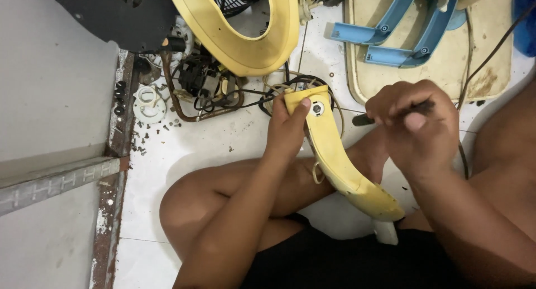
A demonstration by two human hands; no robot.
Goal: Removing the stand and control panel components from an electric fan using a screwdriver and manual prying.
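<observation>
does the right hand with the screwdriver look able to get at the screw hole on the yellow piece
Probably yes: the right hand holds the screwdriver beside the yellow piece, and the hole faces up, uncovered by the left hand.

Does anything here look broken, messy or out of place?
Yes. Small dark screws lie scattered on the white floor tiles, beside a bare tangle of wires and motor parts. The cream panel at upper right shows brown stains along its edge.

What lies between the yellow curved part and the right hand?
Head view: only the dark tool tip from the right hand and bare white floor, short of the yellow curved part.
</observation>
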